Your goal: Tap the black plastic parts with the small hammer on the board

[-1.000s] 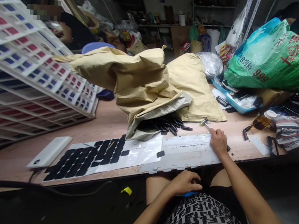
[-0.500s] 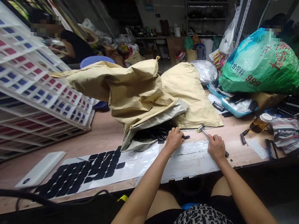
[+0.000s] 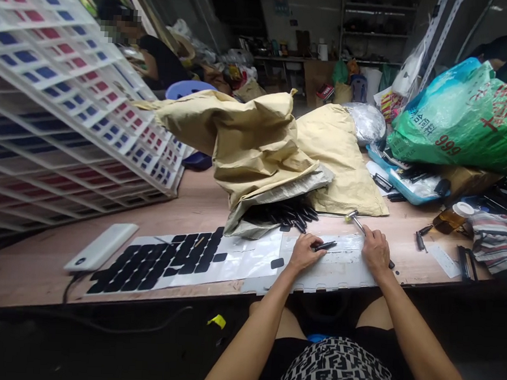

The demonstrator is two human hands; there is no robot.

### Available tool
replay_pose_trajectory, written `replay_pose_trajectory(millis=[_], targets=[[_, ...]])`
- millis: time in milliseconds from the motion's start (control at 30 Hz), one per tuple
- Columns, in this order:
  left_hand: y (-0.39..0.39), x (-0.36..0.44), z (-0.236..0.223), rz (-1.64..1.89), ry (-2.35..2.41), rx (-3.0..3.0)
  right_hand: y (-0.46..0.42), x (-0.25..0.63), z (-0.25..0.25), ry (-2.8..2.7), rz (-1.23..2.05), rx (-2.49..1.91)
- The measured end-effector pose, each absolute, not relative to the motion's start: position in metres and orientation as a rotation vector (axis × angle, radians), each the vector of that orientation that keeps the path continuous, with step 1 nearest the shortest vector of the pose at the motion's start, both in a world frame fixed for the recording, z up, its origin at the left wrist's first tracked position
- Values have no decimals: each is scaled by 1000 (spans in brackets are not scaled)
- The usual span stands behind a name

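Note:
My left hand (image 3: pixel 305 253) is closed on a slim black pen-like piece (image 3: pixel 326 246), just above the white board (image 3: pixel 334 273) at the table's front edge. In my right hand (image 3: pixel 376 252) is a small hammer (image 3: pixel 355 218), gripped by its handle, with its head pointing away to the left. Several more black pen-like pieces (image 3: pixel 297 216) spill from the mouth of a tan paper sack (image 3: pixel 255 150) beyond my left hand. Rows of black rounded tiles (image 3: pixel 156 258) lie on a white sheet to the left, and a single black tile (image 3: pixel 277 263) lies near my left wrist.
A white plastic crate (image 3: pixel 92 108) leans at the left, near a white power bank (image 3: pixel 101 247). A second tan sack (image 3: pixel 335 160) lies behind. To the right are a blue tray (image 3: pixel 419 190), a brown jar (image 3: pixel 450 218), striped cloth (image 3: pixel 495 239) and a green bag (image 3: pixel 465 121). Another person sits at the back left.
My left hand has come back from the sack's mouth to the white board with a black pen-like piece. The right hand still holds the hammer. The camera view has shifted left.

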State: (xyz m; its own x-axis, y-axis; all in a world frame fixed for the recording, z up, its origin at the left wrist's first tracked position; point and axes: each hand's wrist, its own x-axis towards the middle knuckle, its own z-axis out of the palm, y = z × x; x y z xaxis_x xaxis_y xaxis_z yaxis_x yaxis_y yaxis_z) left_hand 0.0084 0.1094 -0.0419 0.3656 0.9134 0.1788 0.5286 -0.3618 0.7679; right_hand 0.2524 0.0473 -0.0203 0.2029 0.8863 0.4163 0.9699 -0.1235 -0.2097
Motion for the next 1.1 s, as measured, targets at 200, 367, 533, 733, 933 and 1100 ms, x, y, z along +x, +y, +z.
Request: replay_pose_trajectory(millis=[200, 367, 533, 733, 933, 1100], targets=[[115, 7, -41, 881, 1255, 1922, 5, 224, -8, -1555, 345, -1714], [116, 12, -43, 876, 1297, 1870, -10, 201, 4, -1546, 646, -1612], [119, 13, -41, 823, 1310, 1891, -7, 194, 5, -1528, 676, -1615], [119, 11, -45, 887, 1271, 1920, -9, 191, 9, -1511, 680, -1629], [119, 14, -45, 881, 1313, 1906, -10, 188, 13, -1489, 692, -1655], [117, 17, -41, 843, 1385, 1886, -11, 182, 19, -1537, 641, -1606]])
